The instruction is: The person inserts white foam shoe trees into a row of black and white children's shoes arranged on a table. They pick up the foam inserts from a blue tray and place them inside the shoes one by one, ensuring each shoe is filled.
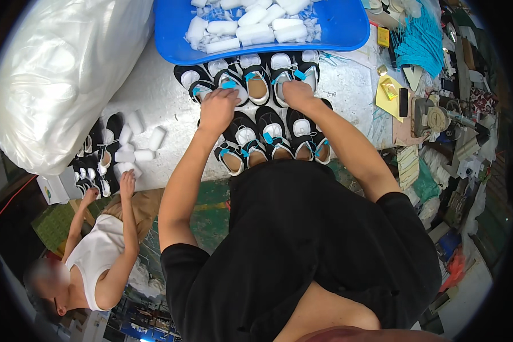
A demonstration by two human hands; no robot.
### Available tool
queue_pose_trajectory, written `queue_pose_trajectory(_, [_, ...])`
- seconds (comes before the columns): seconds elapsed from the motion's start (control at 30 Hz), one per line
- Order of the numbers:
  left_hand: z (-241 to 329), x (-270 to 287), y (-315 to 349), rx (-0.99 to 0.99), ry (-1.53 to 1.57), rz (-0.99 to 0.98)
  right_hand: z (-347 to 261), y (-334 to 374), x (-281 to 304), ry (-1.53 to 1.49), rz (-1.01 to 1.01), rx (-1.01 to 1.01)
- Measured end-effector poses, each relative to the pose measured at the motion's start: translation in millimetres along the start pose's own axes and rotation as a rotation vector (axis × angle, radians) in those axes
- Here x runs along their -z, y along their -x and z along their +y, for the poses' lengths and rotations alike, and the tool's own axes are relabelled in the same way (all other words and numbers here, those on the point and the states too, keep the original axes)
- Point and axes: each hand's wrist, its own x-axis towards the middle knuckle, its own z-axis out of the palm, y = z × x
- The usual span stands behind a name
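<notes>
Two rows of black shoes with white trim and small blue tags stand on the metal table. My left hand (219, 107) is at the far row, its fingers bent over the heel of a shoe (227, 73) next to the blue tag. To its right, my right hand (297, 94) is closed at the opening of another far-row shoe (280, 64); its fingertips are hidden, so what they grip cannot be seen. Between the hands sits a shoe with a tan insole (257, 87). The near-row shoes (272, 130) stand against my black shirt, below both wrists.
Beyond the shoes, a blue tray (262, 55) holds white wrapped pieces. A large translucent plastic bag (68, 80) bulges at left. Below it, a co-worker (102, 245) handles shoes beside loose white pieces (144, 154). A phone (403, 102) and cluttered supplies lie at right.
</notes>
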Motion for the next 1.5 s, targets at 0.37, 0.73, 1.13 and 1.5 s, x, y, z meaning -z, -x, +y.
queue_pose_trajectory(0.37, [26,-13,-25,0.292,0.193,0.083,83,-91,135,-0.204,0.531,0.111])
queue_pose_trajectory(0.73, [-4,0,-9,0.325,0.228,0.021,113,-125,125,-0.095,0.014,0.068])
queue_pose_trajectory(1.13, [-34,-55,-49,0.471,-0.019,-0.336,-26,55,84,-0.515,0.535,0.098])
queue_pose_trajectory(1.5, [-22,55,-32,0.382,0.584,0.318,-82,-19,-2,-0.260,0.206,0.081])
